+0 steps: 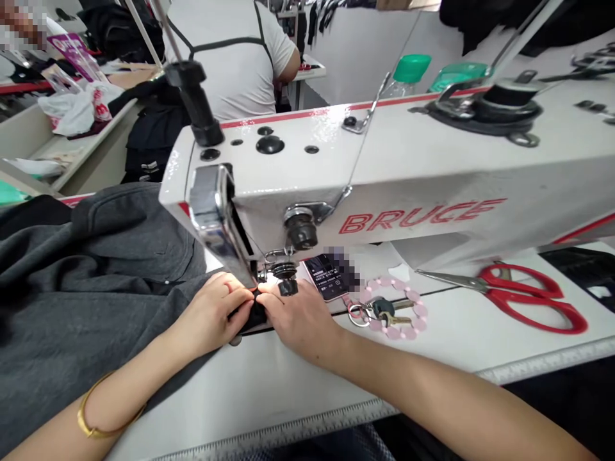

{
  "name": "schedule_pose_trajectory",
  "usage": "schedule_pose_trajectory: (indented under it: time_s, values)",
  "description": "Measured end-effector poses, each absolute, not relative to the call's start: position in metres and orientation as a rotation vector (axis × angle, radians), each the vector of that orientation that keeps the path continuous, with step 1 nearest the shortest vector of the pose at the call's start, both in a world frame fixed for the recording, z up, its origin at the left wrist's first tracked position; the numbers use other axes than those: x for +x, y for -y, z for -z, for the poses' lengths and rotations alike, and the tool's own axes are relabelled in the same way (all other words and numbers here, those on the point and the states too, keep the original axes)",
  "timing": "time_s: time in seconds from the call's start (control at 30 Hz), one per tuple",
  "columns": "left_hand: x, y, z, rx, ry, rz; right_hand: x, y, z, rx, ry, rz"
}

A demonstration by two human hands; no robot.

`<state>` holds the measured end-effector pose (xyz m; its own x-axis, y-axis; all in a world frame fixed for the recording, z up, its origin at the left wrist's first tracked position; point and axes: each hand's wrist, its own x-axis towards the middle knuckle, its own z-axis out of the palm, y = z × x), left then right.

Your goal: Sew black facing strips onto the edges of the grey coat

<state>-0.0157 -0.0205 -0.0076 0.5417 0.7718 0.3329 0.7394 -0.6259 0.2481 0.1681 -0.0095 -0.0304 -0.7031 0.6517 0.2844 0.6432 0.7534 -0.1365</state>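
Observation:
A white sewing machine [269,173] marked BRUCE spans the view. Under its needle area, my left hand [216,314] pinches the edge of a dark grey garment [106,282]. Fingertips of my right hand [302,320] meet it from the other side, closed on a small black part of the cloth [255,315]. Both hands nearly touch each other at the presser foot. Most of the garment lies in folds on the table to the left. The needle and the fabric right beneath it are hidden by my fingers and the machine head.
Right of my hands lie a phone [329,278], keys on a pink ring strap [391,310] and red-handled scissors [523,294]. A measuring tape [288,436] runs along the table's front edge. Behind the machine sits a person in white [230,70]; a bin [81,160] stands at left.

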Motion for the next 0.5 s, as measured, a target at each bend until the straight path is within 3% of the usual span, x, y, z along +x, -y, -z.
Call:
schedule_pose_trajectory:
  time_s: [0.3, 0.5]
  values:
    - [-0.015, 0.010, 0.007, 2.680, -1.344, -0.665, 0.166, 0.005, 0.020, -1.154, 2.666, -0.150]
    - [-0.018, -0.003, 0.010, 2.723, -1.392, -0.463, 0.164, 0.006, 0.021, -1.202, 2.663, -0.111]
